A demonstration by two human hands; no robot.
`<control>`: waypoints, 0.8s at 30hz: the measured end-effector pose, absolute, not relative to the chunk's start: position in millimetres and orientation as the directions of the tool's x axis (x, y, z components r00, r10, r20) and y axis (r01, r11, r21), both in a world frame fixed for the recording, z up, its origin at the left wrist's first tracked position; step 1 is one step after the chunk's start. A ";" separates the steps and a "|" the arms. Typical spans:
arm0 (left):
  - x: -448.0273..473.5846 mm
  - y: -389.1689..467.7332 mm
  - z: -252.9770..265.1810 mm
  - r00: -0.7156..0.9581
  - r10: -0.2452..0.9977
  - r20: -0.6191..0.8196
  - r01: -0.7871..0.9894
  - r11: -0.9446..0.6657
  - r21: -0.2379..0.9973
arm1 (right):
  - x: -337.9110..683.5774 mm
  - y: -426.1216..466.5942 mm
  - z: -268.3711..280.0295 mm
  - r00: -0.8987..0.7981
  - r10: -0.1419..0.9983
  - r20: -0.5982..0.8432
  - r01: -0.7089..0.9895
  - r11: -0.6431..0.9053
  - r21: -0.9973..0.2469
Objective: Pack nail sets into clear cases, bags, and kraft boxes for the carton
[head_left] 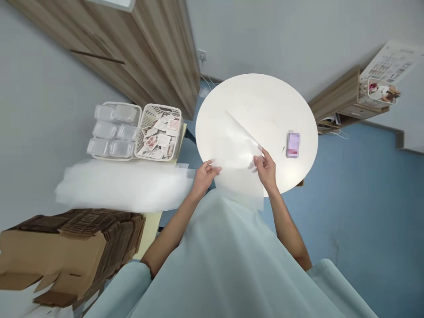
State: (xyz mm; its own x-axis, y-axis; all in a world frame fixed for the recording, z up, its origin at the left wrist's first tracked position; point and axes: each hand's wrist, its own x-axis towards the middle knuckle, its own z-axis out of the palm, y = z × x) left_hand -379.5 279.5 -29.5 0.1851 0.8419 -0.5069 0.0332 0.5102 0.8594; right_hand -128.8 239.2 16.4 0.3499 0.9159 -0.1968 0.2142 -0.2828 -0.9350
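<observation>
A thin, translucent white sheet (233,152), which looks like soft packing film, lies partly over the round white table (291,101), its lower edge hanging past the near rim in front of my body. Whether it is a single sheet or a bag I cannot tell. My left hand (204,177) pinches its left edge between thumb and fingers. On the opposite edge, my right hand (265,168) grips it the same way. To the right of that hand, a blurred purple item (293,145) lies on the tabletop.
At left, a pile of similar translucent sheets (126,185) lies beside a basket of clear plastic boxes (114,130) and a white basket of printed cards (160,132). Folded cardboard boxes (66,251) stack nearer me. A wooden cabinet (149,48) stands behind; a shelf (341,99) is at right.
</observation>
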 end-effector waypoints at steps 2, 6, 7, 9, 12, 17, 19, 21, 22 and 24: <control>-352.2 285.6 -35.8 0.178 0.838 -0.516 0.058 0.515 0.855 | -101.4 235.9 6.4 0.394 0.897 -0.201 0.205 -0.299 -0.932; -305.6 298.0 -47.3 0.149 0.833 -0.532 0.128 0.517 0.846 | -56.1 231.7 -13.4 0.421 0.882 -0.212 0.154 -0.300 -0.941; -296.1 300.9 -50.1 0.138 0.834 -0.535 0.135 0.519 0.844 | -47.3 231.2 -18.6 0.423 0.877 -0.228 0.135 -0.310 -0.941; -280.4 306.5 -55.7 0.110 0.835 -0.539 0.133 0.525 0.841 | -33.1 230.6 -30.1 0.427 0.862 -0.272 0.098 -0.343 -0.934; -265.1 315.8 -63.8 0.073 0.838 -0.541 0.141 0.528 0.837 | -20.3 228.5 -49.7 0.422 0.840 -0.342 0.061 -0.402 -0.913; -254.9 335.8 -76.3 0.035 0.843 -0.536 0.199 0.520 0.831 | -16.5 215.5 -82.8 0.385 0.813 -0.437 0.041 -0.488 -0.872; -254.2 343.5 -81.6 0.023 0.849 -0.528 0.262 0.504 0.823 | -18.2 208.6 -94.5 0.367 0.805 -0.467 0.004 -0.503 -0.864; -255.9 349.4 -86.8 0.021 0.856 -0.516 0.357 0.476 0.804 | -19.7 202.8 -104.8 0.368 0.792 -0.487 -0.018 -0.518 -0.855; -258.0 351.3 -89.0 0.024 0.861 -0.508 0.413 0.454 0.789 | -20.0 200.8 -109.4 0.378 0.783 -0.494 -0.014 -0.529 -0.849; -265.9 352.7 -92.2 0.034 0.875 -0.482 0.531 0.393 0.751 | -19.5 198.6 -117.4 0.407 0.760 -0.506 0.013 -0.559 -0.829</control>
